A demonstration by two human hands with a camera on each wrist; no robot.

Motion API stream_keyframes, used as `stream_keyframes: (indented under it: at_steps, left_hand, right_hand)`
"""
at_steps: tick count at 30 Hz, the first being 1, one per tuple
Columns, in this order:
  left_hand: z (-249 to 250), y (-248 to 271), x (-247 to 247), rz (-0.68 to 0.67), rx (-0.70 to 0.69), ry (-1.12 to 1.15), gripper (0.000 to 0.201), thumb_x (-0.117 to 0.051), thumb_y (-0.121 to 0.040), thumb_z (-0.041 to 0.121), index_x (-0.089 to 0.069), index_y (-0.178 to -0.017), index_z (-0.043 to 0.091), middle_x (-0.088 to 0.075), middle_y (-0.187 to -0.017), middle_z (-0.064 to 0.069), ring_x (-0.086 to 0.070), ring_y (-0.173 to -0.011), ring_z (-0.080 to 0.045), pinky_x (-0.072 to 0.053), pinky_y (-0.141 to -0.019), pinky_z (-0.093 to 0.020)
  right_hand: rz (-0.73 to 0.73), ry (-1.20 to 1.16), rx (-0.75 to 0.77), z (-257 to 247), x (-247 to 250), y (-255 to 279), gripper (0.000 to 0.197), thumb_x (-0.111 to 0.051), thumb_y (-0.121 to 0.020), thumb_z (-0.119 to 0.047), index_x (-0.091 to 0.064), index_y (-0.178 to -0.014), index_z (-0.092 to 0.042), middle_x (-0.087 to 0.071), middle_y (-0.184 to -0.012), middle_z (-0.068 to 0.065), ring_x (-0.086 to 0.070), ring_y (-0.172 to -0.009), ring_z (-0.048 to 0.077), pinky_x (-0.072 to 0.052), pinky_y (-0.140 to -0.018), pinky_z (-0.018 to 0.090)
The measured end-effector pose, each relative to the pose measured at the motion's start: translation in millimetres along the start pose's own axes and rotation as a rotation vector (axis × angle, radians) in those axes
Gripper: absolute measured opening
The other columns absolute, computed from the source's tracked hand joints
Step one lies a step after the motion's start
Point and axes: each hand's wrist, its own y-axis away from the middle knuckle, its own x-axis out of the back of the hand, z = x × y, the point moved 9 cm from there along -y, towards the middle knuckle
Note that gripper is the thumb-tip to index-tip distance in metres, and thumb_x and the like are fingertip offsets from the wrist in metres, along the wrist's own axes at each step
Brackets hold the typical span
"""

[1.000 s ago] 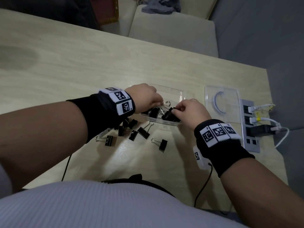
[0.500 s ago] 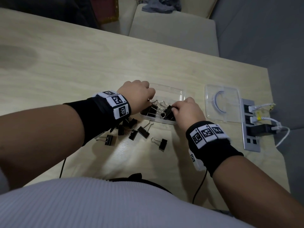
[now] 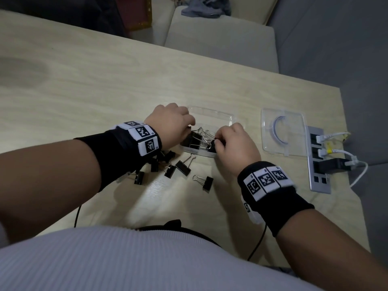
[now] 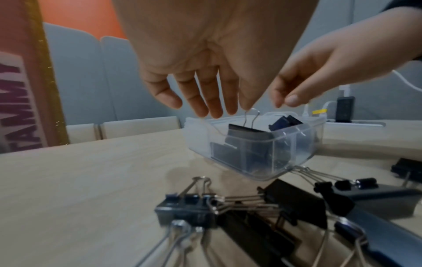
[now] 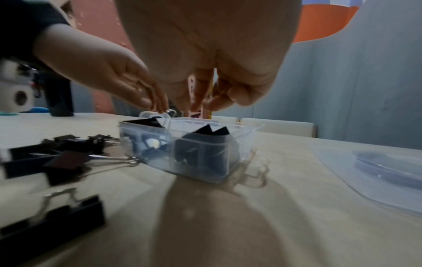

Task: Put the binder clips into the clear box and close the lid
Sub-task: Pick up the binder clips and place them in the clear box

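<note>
Clips (image 3: pixel 196 139) lie in the box (image 3: pixel 220 118) just beneath the left hand (image 3: pixel 170 120), its straight fingers (image 4: pixel 214 101) touching 1; the right hand (image 3: pixel 237 143) hovers loosely curled, empty.

Well to the left of the left hand (image 4: pixel 205 54), a pink board (image 4: pixel 13 101) bears large sideways letters, roughly "FAMMY".

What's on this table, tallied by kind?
Loose binder clips on the table: 6 showing
Boxed binder clips: at least 3, overlapping
Clear box: 1
Lid: 1
Power strip: 1
Total: at least 12
</note>
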Motion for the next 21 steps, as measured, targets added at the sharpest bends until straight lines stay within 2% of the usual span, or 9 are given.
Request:
stream_keyframes:
  at_steps: [3, 5, 7, 9, 12, 14, 15, 19, 21]
  left_hand:
    - [-25.0, 10.7, 5.5, 0.041, 0.117, 0.171, 0.026, -0.048, -0.091, 0.025, -0.057, -0.115, 0.021, -0.059, -0.114, -0.005, -0.056, -0.102, -0.028, -0.049, -0.083, -0.041]
    - [-41.1, 18.9, -0.7, -0.026, 0.185, 0.209, 0.023, -0.047, -0.089, 0.021, -0.055, -0.111, 0.02, -0.059, -0.109, -0.004, -0.057, -0.091, -0.024, -0.047, -0.074, -0.035]
    - [-50.3, 27.6, -10.9, -0.13, 0.209, 0.181, 0.021, -0.05, -0.088, 0.025, -0.055, -0.107, 0.02, -0.061, -0.106, -0.002, -0.055, -0.084, -0.02, -0.044, -0.07, -0.032]
    - [-50.6, 36.5, -23.9, -0.246, 0.184, 0.153, 0.026, -0.056, -0.085, 0.032, -0.056, -0.109, 0.022, -0.06, -0.109, -0.003, -0.057, -0.088, -0.02, -0.047, -0.074, -0.032]
    - [-42.2, 51.6, -43.2, -0.424, 0.117, 0.081, 0.055, -0.069, -0.073, 0.048, -0.051, -0.122, 0.03, -0.051, -0.121, 0.0, -0.056, -0.104, -0.022, -0.051, -0.084, -0.036]
    - [-36.9, 59.5, -51.2, -0.49, 0.079, -0.026, 0.074, -0.075, -0.062, 0.059, -0.044, -0.126, 0.037, -0.044, -0.124, 0.002, -0.052, -0.111, -0.023, -0.051, -0.082, -0.036]
    - [-34.7, 61.1, -52.9, -0.491, 0.068, -0.068, 0.078, -0.077, -0.059, 0.059, -0.042, -0.126, 0.039, -0.042, -0.125, 0.002, -0.05, -0.112, -0.024, -0.051, -0.081, -0.037]
    - [-26.5, 61.4, -55.9, -0.429, 0.063, -0.069, 0.073, -0.078, -0.061, 0.043, -0.043, -0.124, 0.036, -0.04, -0.127, -0.002, -0.048, -0.106, -0.029, -0.053, -0.084, -0.044]
    - [-20.6, 61.4, -55.9, -0.409, 0.058, -0.05, 0.066, -0.074, -0.065, 0.039, -0.045, -0.124, 0.034, -0.041, -0.128, -0.003, -0.048, -0.107, -0.032, -0.052, -0.087, -0.045]
  right_hand:
    - [-0.221, 0.045, 0.186, -26.5, -21.9, 25.0, 0.014, -0.05, -0.09, -0.029, -0.058, -0.097, -0.021, -0.051, -0.097, -0.002, -0.055, -0.083, 0.02, -0.048, -0.07, 0.034]
    - [-0.364, 0.174, 0.249, -30.0, -41.9, 41.3, 0.02, -0.051, -0.088, -0.034, -0.058, -0.102, -0.021, -0.053, -0.103, 0.0, -0.057, -0.089, 0.022, -0.049, -0.071, 0.035]
    - [-0.459, 0.273, 0.223, -21.8, -58.8, 51.3, 0.032, -0.058, -0.084, -0.039, -0.054, -0.11, -0.021, -0.051, -0.111, 0.002, -0.056, -0.096, 0.023, -0.052, -0.075, 0.038]
    - [-0.509, 0.301, 0.17, -12.9, -71.1, 57.4, 0.036, -0.062, -0.082, -0.034, -0.05, -0.112, -0.019, -0.047, -0.115, 0.006, -0.056, -0.095, 0.026, -0.054, -0.077, 0.042]
    - [-0.478, 0.257, 0.11, -9.2, -73.8, 57.3, 0.023, -0.054, -0.083, -0.018, -0.05, -0.106, -0.015, -0.046, -0.112, 0.009, -0.056, -0.09, 0.03, -0.052, -0.074, 0.042]
    - [-0.446, 0.232, 0.109, -13.4, -71.6, 55.2, 0.023, -0.053, -0.082, -0.017, -0.051, -0.105, -0.015, -0.047, -0.11, 0.008, -0.055, -0.095, 0.03, -0.051, -0.077, 0.042]
    - [-0.42, 0.229, 0.126, -17.6, -70.4, 53.2, 0.024, -0.054, -0.082, -0.017, -0.051, -0.106, -0.015, -0.048, -0.11, 0.008, -0.053, -0.099, 0.029, -0.051, -0.079, 0.043]
    - [-0.286, 0.273, 0.257, -48.3, -65.4, 47.5, 0.035, -0.053, -0.084, -0.008, -0.046, -0.117, -0.016, -0.049, -0.112, 0.01, -0.052, -0.099, 0.029, -0.047, -0.079, 0.039]
    - [-0.279, 0.294, 0.314, -65.3, -68.4, 47.5, 0.043, -0.05, -0.084, -0.004, -0.042, -0.124, -0.018, -0.047, -0.113, 0.011, -0.049, -0.1, 0.03, -0.044, -0.081, 0.041]
